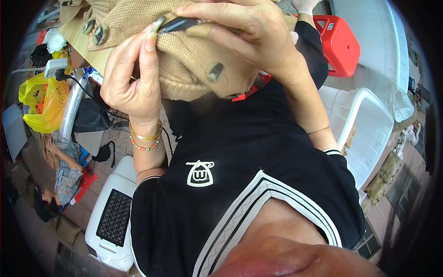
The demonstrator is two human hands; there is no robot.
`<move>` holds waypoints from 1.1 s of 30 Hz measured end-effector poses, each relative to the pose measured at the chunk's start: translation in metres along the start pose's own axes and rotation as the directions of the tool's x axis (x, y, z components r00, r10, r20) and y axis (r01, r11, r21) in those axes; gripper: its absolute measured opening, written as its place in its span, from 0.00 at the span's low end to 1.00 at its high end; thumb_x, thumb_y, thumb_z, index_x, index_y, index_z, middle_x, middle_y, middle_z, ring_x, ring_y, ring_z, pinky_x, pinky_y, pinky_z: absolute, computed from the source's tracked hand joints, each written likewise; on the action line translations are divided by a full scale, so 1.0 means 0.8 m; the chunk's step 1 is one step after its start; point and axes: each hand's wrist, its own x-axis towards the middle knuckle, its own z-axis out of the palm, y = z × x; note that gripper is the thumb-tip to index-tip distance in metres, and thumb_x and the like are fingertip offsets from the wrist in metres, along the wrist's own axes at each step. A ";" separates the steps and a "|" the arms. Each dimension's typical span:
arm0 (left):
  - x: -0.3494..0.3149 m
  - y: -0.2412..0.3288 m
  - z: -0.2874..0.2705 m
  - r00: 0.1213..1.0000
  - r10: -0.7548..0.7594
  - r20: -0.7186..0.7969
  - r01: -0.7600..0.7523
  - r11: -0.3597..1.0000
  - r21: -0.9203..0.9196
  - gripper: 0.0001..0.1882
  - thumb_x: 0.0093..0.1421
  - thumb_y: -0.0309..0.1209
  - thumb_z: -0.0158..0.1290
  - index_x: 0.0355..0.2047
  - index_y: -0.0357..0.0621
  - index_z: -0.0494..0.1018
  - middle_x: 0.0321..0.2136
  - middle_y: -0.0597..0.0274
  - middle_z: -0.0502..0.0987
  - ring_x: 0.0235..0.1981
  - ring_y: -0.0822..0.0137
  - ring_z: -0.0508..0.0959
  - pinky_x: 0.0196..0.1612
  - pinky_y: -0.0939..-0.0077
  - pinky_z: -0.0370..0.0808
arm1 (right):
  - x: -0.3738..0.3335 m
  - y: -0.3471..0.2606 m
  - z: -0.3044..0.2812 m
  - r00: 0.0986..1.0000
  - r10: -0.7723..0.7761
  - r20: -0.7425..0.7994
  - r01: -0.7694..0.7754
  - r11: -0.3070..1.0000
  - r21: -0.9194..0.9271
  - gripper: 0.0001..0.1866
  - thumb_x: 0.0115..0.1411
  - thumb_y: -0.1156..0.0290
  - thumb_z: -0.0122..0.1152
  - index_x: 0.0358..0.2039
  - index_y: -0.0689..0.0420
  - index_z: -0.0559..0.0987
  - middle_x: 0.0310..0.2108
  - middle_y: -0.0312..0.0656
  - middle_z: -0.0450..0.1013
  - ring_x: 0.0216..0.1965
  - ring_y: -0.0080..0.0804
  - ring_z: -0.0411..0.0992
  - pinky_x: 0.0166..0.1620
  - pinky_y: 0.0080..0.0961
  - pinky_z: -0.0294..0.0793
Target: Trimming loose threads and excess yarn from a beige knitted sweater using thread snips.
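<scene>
A tan knitted garment [184,55] lies bunched across a wooden table edge and my lap. My left hand [129,81] pinches a greenish button [158,24] on it between thumb and forefinger. My right hand [263,37] is closed around small dark thread snips [177,25], with a tan covering on one fingertip. The blades point left and come right up to the pinched button; whether they touch it or a thread I cannot tell. Other large marbled buttons sit on the knit: one [215,72] near my right wrist, another [99,34] at the far left.
The wooden table [76,34] is at the far left. A red stool [346,48] and a white plastic bin [369,138] stand to the right. On the left are a yellow bag [44,101], a black cable [90,94], a white appliance [115,217] and another person [67,161].
</scene>
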 end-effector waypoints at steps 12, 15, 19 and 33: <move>0.005 -0.012 -0.002 0.999 0.033 -0.017 -0.032 0.998 0.050 0.06 0.57 0.20 0.61 0.36 0.35 0.82 0.32 0.56 0.83 0.32 0.70 0.81 0.37 0.79 0.77 | -0.001 -0.012 -0.012 0.973 0.230 -0.002 -0.226 0.958 0.177 0.17 0.51 0.76 0.69 0.44 0.60 0.82 0.30 0.42 0.71 0.29 0.34 0.71 0.31 0.26 0.70; 0.037 -0.022 -0.026 0.994 0.109 -0.027 -0.104 0.984 0.147 0.06 0.57 0.20 0.61 0.35 0.36 0.83 0.29 0.59 0.83 0.29 0.71 0.80 0.36 0.79 0.75 | -0.007 -0.004 -0.002 0.941 0.257 -0.219 -0.149 0.899 0.412 0.19 0.51 0.77 0.70 0.46 0.61 0.81 0.28 0.40 0.69 0.29 0.29 0.70 0.30 0.22 0.67; 0.079 -0.054 -0.026 0.987 0.154 -0.054 -0.145 0.978 0.148 0.04 0.58 0.22 0.62 0.34 0.35 0.83 0.27 0.60 0.83 0.26 0.75 0.78 0.31 0.82 0.73 | -0.021 -0.026 -0.028 0.905 0.397 -0.154 -0.280 0.827 0.487 0.22 0.50 0.79 0.71 0.48 0.61 0.81 0.32 0.41 0.70 0.29 0.27 0.68 0.30 0.20 0.65; 0.011 0.039 -0.018 0.885 0.168 0.433 -0.245 0.961 0.129 0.17 0.45 0.22 0.70 0.38 0.40 0.82 0.31 0.61 0.77 0.28 0.72 0.77 0.28 0.81 0.74 | -0.061 -0.025 -0.011 0.868 0.494 -0.041 -0.419 0.776 0.472 0.21 0.51 0.78 0.70 0.48 0.62 0.80 0.31 0.40 0.68 0.31 0.28 0.66 0.33 0.22 0.65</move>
